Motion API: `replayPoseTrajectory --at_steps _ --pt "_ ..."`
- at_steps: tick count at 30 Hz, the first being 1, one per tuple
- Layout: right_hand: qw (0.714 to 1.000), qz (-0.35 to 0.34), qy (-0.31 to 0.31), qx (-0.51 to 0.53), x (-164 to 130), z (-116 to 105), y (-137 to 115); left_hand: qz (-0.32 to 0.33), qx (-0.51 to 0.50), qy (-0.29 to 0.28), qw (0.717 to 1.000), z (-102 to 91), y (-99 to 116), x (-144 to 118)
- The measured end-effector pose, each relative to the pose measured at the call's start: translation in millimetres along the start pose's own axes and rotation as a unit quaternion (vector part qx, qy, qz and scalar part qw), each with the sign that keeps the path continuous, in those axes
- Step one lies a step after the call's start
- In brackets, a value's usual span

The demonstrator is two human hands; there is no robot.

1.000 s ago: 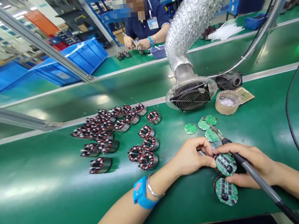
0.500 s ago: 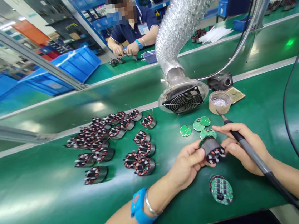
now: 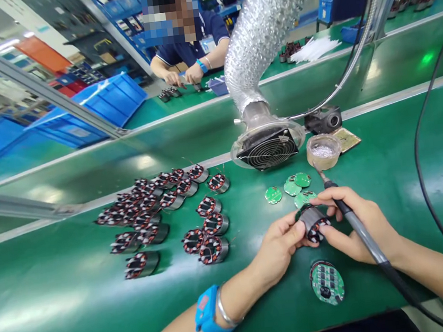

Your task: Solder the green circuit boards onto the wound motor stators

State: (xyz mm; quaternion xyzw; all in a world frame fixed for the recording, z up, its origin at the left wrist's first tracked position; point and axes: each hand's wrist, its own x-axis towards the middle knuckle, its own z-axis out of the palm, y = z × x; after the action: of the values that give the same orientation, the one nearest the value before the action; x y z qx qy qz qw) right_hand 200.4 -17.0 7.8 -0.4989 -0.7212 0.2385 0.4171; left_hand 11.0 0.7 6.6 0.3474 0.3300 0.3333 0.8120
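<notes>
Gripping a wound stator [image 3: 314, 223] between them at lower centre-right of the frame, the left hand [image 3: 280, 244] pinches its side while the right hand [image 3: 358, 225], fingers curled around a soldering iron [image 3: 351, 220], touches it above the green bench [image 3: 61, 301].

Factory floor, green benches in rows under bright overhead light.
Green work surface [image 3: 61, 301] glossy, glare patches toward its left edge. Grey metal rail [image 3: 36, 80] slants across upper left. Blue crates [image 3: 110, 101] behind the far bench [image 3: 182, 104], where a person in dark blue [image 3: 191, 41] sits. Blue shelving [image 3: 124, 17] beyond. Green indicator glow [image 3: 427, 59] at right.
</notes>
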Motion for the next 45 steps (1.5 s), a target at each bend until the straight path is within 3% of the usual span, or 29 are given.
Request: replayPoseTrajectory --at_steps 3,7,12,15,17,21,23,26,28,31,34,37,40,45 --pt "0.996 -0.062 0.004 -0.057 -2.0 2.4 3.5 0.049 0.077 0.018 0.996 0.8 -3.6 -2.5" --pt "0.991 -0.122 0.008 -0.048 -6.5 4.3 13.0 0.06 0.111 0.008 0.992 -0.6 -4.6 -6.1" --pt "0.998 -0.055 -0.004 0.002 -11.9 2.3 19.4 0.069 0.085 -0.045 0.993 -8.2 -4.6 -4.3" --pt "0.999 -0.051 -0.003 0.01 -13.1 1.8 20.1 0.091 0.124 -0.053 0.987 -12.6 -5.4 -1.2" --pt "0.997 -0.073 0.0 0.003 -13.1 2.5 20.2 0.132 0.201 -0.042 0.97 -14.0 -6.3 0.0" --pt "0.992 -0.126 0.009 0.003 -13.1 4.4 19.2 0.246 0.343 -0.022 0.907 -13.0 -10.4 -1.0" --pt "0.988 -0.153 0.018 0.01 -13.2 4.8 17.6 0.285 0.381 -0.017 0.879 -11.7 -12.9 -2.7" --pt "0.982 -0.186 0.033 0.012 -12.8 4.4 14.2 0.316 0.401 -0.014 0.86 -10.5 -14.9 -5.3" --pt "0.978 -0.203 0.038 0.01 -11.6 4.1 12.3 0.319 0.392 -0.022 0.863 -9.2 -14.2 -6.7" --pt "0.974 -0.223 0.033 -0.008 -8.7 4.4 10.5 0.276 0.351 -0.04 0.894 -4.4 -10.9 -8.4" --pt "0.966 -0.256 0.032 -0.025 -5.5 5.6 11.0 0.216 0.319 -0.017 0.923 1.2 -5.6 -11.1" --pt "0.957 -0.281 0.038 -0.055 -3.4 4.5 15.5 0.194 0.329 0.014 0.924 -1.4 6.3 -18.3" --pt "0.953 -0.282 0.054 -0.098 -1.9 -1.0 21.8 0.199 0.453 0.031 0.869 -11.5 28.7 -31.8" --pt "0.961 -0.231 0.117 -0.097 4.5 -9.4 22.4 0.104 0.692 -0.097 0.707 -9.4 55.6 -54.6"
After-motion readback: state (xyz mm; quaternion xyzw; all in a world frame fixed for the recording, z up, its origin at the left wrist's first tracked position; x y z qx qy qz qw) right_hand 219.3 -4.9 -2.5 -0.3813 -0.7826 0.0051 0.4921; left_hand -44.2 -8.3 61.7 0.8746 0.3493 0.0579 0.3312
